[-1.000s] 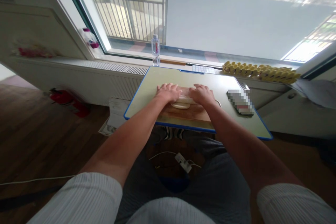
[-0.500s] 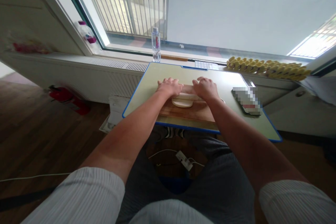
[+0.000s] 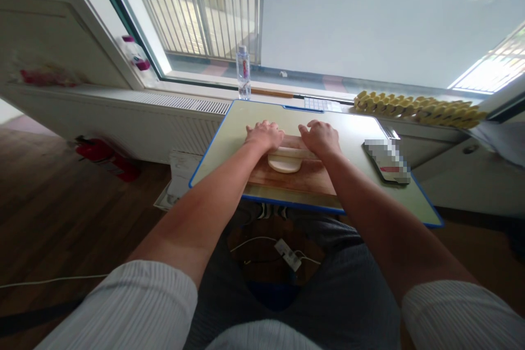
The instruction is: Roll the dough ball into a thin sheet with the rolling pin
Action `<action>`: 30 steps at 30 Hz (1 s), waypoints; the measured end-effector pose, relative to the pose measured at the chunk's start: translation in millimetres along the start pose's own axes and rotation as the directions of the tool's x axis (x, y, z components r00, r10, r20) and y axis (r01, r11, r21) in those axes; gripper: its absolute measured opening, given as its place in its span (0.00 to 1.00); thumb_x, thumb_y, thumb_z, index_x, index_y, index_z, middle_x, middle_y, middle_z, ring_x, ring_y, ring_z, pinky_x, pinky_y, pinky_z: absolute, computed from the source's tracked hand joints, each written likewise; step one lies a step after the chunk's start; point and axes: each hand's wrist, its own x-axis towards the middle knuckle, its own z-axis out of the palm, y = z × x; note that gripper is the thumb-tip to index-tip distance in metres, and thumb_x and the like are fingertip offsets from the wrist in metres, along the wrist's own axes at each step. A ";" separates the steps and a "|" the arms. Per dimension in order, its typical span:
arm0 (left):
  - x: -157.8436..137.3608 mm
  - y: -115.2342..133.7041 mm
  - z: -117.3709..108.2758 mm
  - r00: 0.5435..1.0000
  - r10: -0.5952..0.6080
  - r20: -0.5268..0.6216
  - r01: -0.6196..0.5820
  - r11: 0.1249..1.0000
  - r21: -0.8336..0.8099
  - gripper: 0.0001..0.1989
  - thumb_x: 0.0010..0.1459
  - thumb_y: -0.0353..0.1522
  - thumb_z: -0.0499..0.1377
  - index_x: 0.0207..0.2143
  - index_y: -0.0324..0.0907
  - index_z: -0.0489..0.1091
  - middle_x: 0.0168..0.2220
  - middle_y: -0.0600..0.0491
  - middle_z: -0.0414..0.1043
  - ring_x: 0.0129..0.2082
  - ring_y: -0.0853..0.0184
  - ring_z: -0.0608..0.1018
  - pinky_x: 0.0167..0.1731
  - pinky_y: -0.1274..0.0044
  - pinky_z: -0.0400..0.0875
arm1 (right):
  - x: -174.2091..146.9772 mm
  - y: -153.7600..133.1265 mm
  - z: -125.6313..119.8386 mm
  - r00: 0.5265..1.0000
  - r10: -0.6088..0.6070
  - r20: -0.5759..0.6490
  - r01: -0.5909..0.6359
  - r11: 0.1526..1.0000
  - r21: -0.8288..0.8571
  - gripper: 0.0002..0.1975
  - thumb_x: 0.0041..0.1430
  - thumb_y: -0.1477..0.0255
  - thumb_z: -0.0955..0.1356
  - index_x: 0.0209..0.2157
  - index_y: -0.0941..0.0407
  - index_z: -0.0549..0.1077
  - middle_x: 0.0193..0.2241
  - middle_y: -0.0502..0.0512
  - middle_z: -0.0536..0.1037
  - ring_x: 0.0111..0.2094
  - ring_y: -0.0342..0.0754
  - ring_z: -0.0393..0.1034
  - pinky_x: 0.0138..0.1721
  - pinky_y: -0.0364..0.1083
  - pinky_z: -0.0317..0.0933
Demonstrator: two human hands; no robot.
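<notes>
My left hand point(image 3: 264, 135) rests on the left end of a pale wooden rolling pin point(image 3: 292, 153), its fingers reaching forward over it. At the other end, my right hand point(image 3: 322, 138) holds the pin with its fingers bent over the top. Beneath the pin lies a flat, rounded piece of white dough point(image 3: 284, 164); its near part shows, while the pin covers some of the rest. Dough and pin are on a brown wooden board point(image 3: 293, 181). My palms hide both ends of the pin.
The board lies on a small blue-edged table point(image 3: 229, 134). A phone-like flat object, partly blurred out point(image 3: 388, 163), is on its right side. Behind stand a water bottle point(image 3: 243, 74) and yellow egg-carton-like trays point(image 3: 418, 109). A power strip point(image 3: 287, 255) lies on the floor, a fire extinguisher point(image 3: 107, 158) at left.
Both hands and the rolling pin have shifted slightly forward over the board. More of the dough's near side shows now. The view has tilted up a little.
</notes>
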 end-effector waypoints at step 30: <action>3.3 1.7 -3.5 0.999 -0.039 -0.022 0.039 0.999 0.013 0.29 0.71 0.43 0.43 0.62 0.44 0.73 0.67 0.37 0.69 0.66 0.46 0.70 0.66 0.46 0.60 | 12.9 -0.7 3.7 0.997 -0.021 -0.075 0.020 1.000 -0.013 0.26 0.75 0.57 0.59 0.55 0.59 0.80 0.52 0.69 0.83 0.54 0.63 0.75 0.56 0.57 0.62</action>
